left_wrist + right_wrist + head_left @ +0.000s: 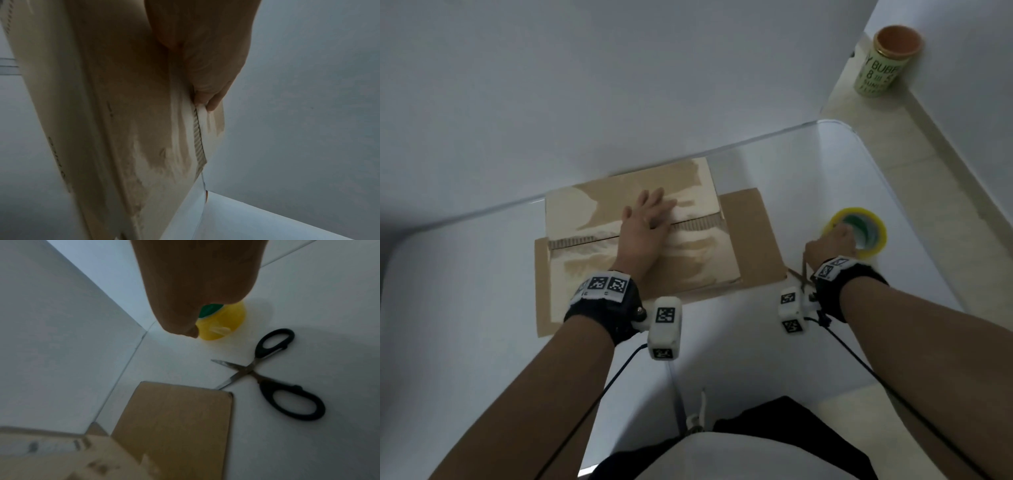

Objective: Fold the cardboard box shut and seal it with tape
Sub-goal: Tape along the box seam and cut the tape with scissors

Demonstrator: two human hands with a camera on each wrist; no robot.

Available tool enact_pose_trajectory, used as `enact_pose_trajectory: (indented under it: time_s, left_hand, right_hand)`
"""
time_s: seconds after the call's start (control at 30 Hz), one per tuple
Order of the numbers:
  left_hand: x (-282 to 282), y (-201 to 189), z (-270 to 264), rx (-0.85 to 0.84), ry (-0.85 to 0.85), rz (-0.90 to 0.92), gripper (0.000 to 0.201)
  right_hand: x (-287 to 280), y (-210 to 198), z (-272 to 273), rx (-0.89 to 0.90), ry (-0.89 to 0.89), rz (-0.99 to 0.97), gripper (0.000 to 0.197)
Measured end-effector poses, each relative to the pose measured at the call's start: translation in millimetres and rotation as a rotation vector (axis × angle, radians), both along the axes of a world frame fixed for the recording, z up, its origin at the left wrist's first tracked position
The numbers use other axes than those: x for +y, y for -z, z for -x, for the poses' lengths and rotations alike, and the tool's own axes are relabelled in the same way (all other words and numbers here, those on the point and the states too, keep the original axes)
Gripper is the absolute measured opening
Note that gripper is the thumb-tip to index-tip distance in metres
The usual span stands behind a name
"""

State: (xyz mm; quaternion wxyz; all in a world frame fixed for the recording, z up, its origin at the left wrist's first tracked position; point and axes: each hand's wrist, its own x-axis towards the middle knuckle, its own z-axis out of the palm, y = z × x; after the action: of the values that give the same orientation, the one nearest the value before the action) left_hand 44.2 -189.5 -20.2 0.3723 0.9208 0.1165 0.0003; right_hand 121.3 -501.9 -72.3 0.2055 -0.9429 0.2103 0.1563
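Brown cardboard box [688, 253]; yellow tape roll [873, 236], green core; black-handled scissors [273, 378]; white table [791, 164].

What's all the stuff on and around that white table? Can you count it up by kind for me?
Cardboard box: 1
Yellow tape roll: 1
Black-handled scissors: 1
Green tin with brown lid, on the floor: 1
Total: 4

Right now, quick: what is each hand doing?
Left hand: open, fingers flat, pressing the brown cardboard box flaps down.
Right hand: on the yellow roll of tape; grip hidden, cannot tell.
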Motion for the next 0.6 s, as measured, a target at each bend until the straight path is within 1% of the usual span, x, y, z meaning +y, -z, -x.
enact_pose_trajectory:
  time_s: [0.07,0.1,0.17,0.2,0.27,0.33,0.4,0.43,0.5,0.53,0.6]
  left_hand:
    - [-0.6,0.9,-0.1,-0.001,-0.008,-0.005,0.039]
    - [-0.7,1.2,-0.3,0.003,-0.01,-0.012,0.039]
    - [-0.6,2.3,-0.5,0.009,-0.011,-0.033,0.039]
    - [-0.5,2.6,-0.7,0.01,-0.011,-0.04,0.039]
    - [-0.1,2.4,-1.1,0.011,-0.011,-0.047,0.039]
    - [-0.3,2.3,-1.2,0.013,-0.013,-0.05,0.039]
    - [-0.7,2.2,-1.2,0.013,-0.018,-0.048,0.039]
    - [-1.2,1.8,-1.2,0.013,-0.02,-0.045,0.04]
    - [-0.6,1.0,-1.2,0.01,-0.021,-0.042,0.04]
    - [-0.6,0.6,-1.0,0.011,-0.016,-0.045,0.04]
    - [-0.1,-0.6,-0.3,0.013,-0.008,-0.046,0.039]
  right_hand:
    - [-11.4,6.0,-2.7,0.148,-0.015,-0.009,0.06]
    - [-16.0,9.0,-3.6,0.168,-0.038,0.031,0.057]
    - [-25.3,15.7,-5.7,0.141,-0.087,0.139,0.049]
    - [-28.5,17.7,-7.8,0.125,-0.099,0.151,0.046]
    - [-35.4,19.5,-12.0,0.11,-0.122,0.144,0.041]
    - [-42.7,19.0,-15.1,0.114,-0.099,0.129,0.036]
    - [-43.5,15.4,-14.8,0.109,-0.08,0.117,0.036]
    - [-40.8,14.0,-14.0,0.092,-0.087,0.136,0.036]
    - [-30.3,11.6,-14.8,-0.006,-0.113,0.151,0.037]
    - [-23.3,8.7,-16.9,-0.066,-0.102,0.111,0.037]
    - [-6.7,0.0,-24.1,-0.172,-0.027,-0.05,0.036]
